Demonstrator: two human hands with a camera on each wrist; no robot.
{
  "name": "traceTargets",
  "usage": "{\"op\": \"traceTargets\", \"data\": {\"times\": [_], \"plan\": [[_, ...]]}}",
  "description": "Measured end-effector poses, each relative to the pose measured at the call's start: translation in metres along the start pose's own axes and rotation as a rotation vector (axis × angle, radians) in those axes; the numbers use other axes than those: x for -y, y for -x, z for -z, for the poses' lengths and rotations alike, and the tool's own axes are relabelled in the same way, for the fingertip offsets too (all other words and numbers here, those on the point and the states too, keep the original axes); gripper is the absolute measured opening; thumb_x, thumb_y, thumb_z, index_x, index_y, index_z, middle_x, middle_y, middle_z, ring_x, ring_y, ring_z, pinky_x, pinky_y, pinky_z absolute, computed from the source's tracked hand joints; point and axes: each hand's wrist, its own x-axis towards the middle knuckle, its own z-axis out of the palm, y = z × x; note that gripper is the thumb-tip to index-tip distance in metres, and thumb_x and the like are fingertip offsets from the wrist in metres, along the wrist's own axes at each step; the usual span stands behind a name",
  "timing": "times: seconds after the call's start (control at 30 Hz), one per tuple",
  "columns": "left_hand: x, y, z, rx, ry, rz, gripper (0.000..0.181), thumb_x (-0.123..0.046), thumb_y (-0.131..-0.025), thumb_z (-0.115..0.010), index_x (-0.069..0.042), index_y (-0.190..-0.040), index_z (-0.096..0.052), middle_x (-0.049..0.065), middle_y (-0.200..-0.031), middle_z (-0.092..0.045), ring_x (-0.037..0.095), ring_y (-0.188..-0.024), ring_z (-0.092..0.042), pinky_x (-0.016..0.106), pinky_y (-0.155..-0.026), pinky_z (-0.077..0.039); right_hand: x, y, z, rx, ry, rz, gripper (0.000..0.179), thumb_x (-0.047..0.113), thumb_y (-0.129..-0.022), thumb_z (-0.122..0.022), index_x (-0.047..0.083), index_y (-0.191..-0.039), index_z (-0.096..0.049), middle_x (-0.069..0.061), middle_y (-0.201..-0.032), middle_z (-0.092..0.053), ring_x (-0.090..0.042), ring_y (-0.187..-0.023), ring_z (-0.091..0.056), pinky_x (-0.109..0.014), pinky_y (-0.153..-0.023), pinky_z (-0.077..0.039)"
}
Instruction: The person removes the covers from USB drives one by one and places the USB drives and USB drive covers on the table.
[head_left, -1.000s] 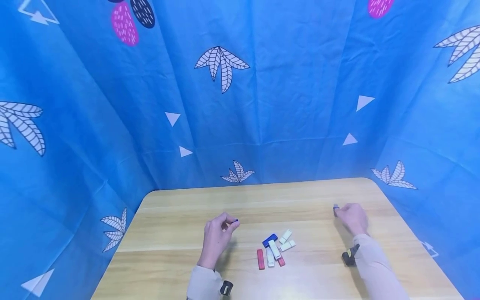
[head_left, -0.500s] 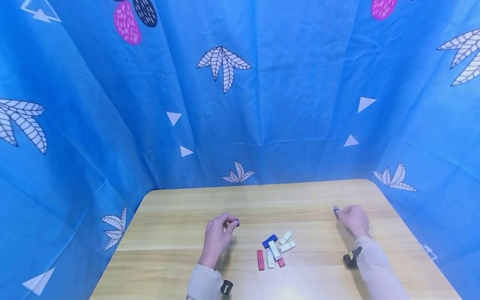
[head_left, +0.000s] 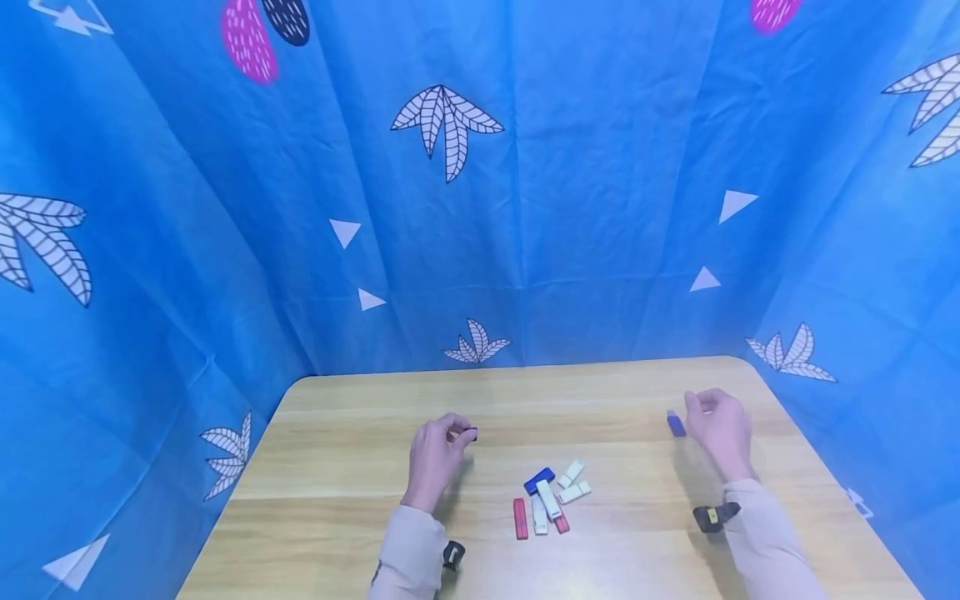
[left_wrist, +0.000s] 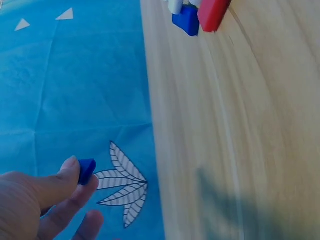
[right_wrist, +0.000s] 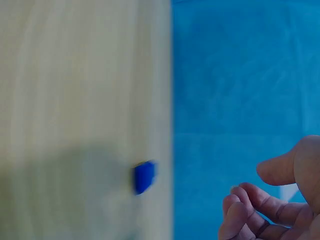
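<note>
My left hand [head_left: 437, 458] pinches a small blue USB stick cap [left_wrist: 86, 171] between thumb and index finger, raised above the table. In the head view, a blue USB stick [head_left: 677, 424] lies at the right of the table, its pale plug end bare and pointing away. Just right of it hovers my right hand [head_left: 722, 429], holding nothing; the right wrist view shows a gap between its thumb and loosely bent fingers. Between the hands lies a loose pile with a blue stick [head_left: 540, 481], several white sticks [head_left: 549, 500] and a red stick [head_left: 521, 518].
The wooden table [head_left: 337, 467] has rounded far corners. A blue patterned curtain [head_left: 585, 208] hangs behind it and along both sides. Another red stick [head_left: 562, 523] is partly covered by white ones in the pile.
The right hand has let go of the blue USB stick and moved up and to the right, leaving it on the table. The left hand still pinches the blue cap, almost unmoved.
</note>
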Motion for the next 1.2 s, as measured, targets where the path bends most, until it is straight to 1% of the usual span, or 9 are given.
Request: {"op": "traceTargets", "data": {"times": [0.07, 0.13, 0.33, 0.5, 0.63, 0.83, 0.97, 1.1, 1.2], "plan": [[0.002, -0.006, -0.003, 0.003, 0.009, 0.004, 0.006, -0.021, -0.087, -0.08, -0.016, -0.089, -0.078, -0.002, -0.084, -0.078, 0.008, -0.069, -0.062, 0.026, -0.067, -0.049, 0.012, 0.005, 0.005, -0.04, -0.006, 0.03, 0.045, 0.039, -0.104, -0.05, -0.002, -0.115, -0.067, -0.028, -0.112, -0.071, -0.041, -0.094, -0.069, -0.049, -0.081, -0.05], [0.005, -0.01, -0.007, 0.013, 0.01, 0.005, 0.006, -0.019, -0.087, -0.08, -0.014, -0.088, -0.077, -0.001, -0.082, -0.077, 0.009, -0.068, -0.063, 0.027, -0.066, -0.05, 0.024, 0.011, 0.01, -0.058, -0.012, 0.057, 0.043, 0.039, -0.103, -0.051, 0.0, -0.113, -0.069, -0.027, -0.111, -0.072, -0.04, -0.093, -0.07, -0.047, -0.079, -0.051], [0.016, -0.021, -0.019, 0.084, 0.018, 0.078, 0.007, -0.018, -0.088, -0.079, -0.013, -0.089, -0.074, -0.001, -0.08, -0.074, 0.01, -0.069, -0.061, 0.028, -0.068, -0.049, 0.05, 0.03, 0.02, -0.061, -0.037, 0.133, 0.039, 0.037, -0.104, -0.053, 0.003, -0.113, -0.07, -0.025, -0.107, -0.074, -0.039, -0.094, -0.071, -0.041, -0.072, -0.052], [0.022, -0.029, -0.028, 0.104, 0.019, 0.133, 0.015, -0.019, -0.086, -0.081, -0.01, -0.094, -0.073, 0.001, -0.081, -0.074, 0.014, -0.072, -0.063, 0.034, -0.073, -0.052, 0.06, 0.038, 0.026, -0.071, -0.044, 0.187, 0.037, 0.037, -0.103, -0.055, 0.004, -0.11, -0.071, -0.023, -0.102, -0.075, -0.037, -0.09, -0.071, -0.036, -0.069, -0.051], [0.026, -0.033, -0.033, 0.103, 0.012, 0.163, 0.014, -0.019, -0.084, -0.082, -0.01, -0.089, -0.074, 0.003, -0.08, -0.074, 0.015, -0.072, -0.065, 0.036, -0.073, -0.054, 0.064, 0.042, 0.031, -0.073, -0.054, 0.209, 0.036, 0.036, -0.103, -0.057, 0.003, -0.108, -0.071, -0.023, -0.1, -0.075, -0.035, -0.088, -0.07, -0.034, -0.068, -0.05], [0.028, -0.037, -0.037, 0.125, -0.021, 0.214, 0.013, -0.02, -0.084, -0.083, -0.01, -0.083, -0.075, 0.004, -0.077, -0.074, 0.015, -0.07, -0.063, 0.033, -0.069, -0.051, 0.068, 0.047, 0.034, -0.083, -0.053, 0.232, 0.033, 0.034, -0.102, -0.059, 0.004, -0.104, -0.072, -0.021, -0.096, -0.076, -0.029, -0.083, -0.07, -0.029, -0.068, -0.048], [0.028, -0.039, -0.039, 0.145, -0.042, 0.244, 0.013, -0.019, -0.083, -0.084, -0.01, -0.081, -0.075, 0.004, -0.078, -0.074, 0.018, -0.071, -0.062, 0.032, -0.067, -0.048, 0.071, 0.049, 0.037, -0.079, -0.06, 0.225, 0.034, 0.036, -0.102, -0.059, 0.005, -0.106, -0.072, -0.019, -0.098, -0.076, -0.016, -0.08, -0.067, -0.027, -0.067, -0.049], [0.028, -0.041, -0.042, 0.146, -0.06, 0.269, 0.013, -0.018, -0.083, -0.083, -0.01, -0.079, -0.073, 0.005, -0.08, -0.074, 0.02, -0.073, -0.062, 0.034, -0.067, -0.049, 0.072, 0.051, 0.04, -0.094, -0.068, 0.226, 0.033, 0.036, -0.101, -0.06, 0.006, -0.106, -0.073, -0.019, -0.098, -0.077, 0.004, -0.074, -0.058, -0.023, -0.066, -0.048], [0.029, -0.042, -0.044, 0.134, -0.083, 0.293, 0.014, -0.018, -0.084, -0.082, -0.011, -0.079, -0.073, 0.005, -0.081, -0.074, 0.021, -0.074, -0.064, 0.036, -0.068, -0.051, 0.073, 0.053, 0.043, -0.101, -0.068, 0.225, 0.032, 0.036, -0.101, -0.06, 0.006, -0.106, -0.073, -0.019, -0.098, -0.077, 0.01, -0.073, -0.054, -0.022, -0.066, -0.048]]}}
